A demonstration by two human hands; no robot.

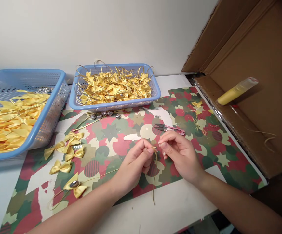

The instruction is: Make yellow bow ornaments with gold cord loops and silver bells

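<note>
My left hand (137,161) is closed in a pinch on a gold cord (154,175), whose loose end hangs over the patterned sheet. A small knot or loop of the cord shows at the fingertips. Just to the right, my right hand (182,156) is curled with its thumb and fingers drawn together; anything in that pinch is too small to make out. Left of my hands lies a yellow ribbon bow (78,190) with a silver bell (74,184) on it and cord trailing from it. Thread snips (173,129) with a pink handle lie beyond my right hand.
Several yellow bows (60,166) lie at left. Loose bells (104,114) sit before a blue basket (115,105) of bows and cords. Another blue basket (42,130) holds more bows. A cardboard wall (260,65) bounds the right side, with a yellow-filled tube (237,91) on it.
</note>
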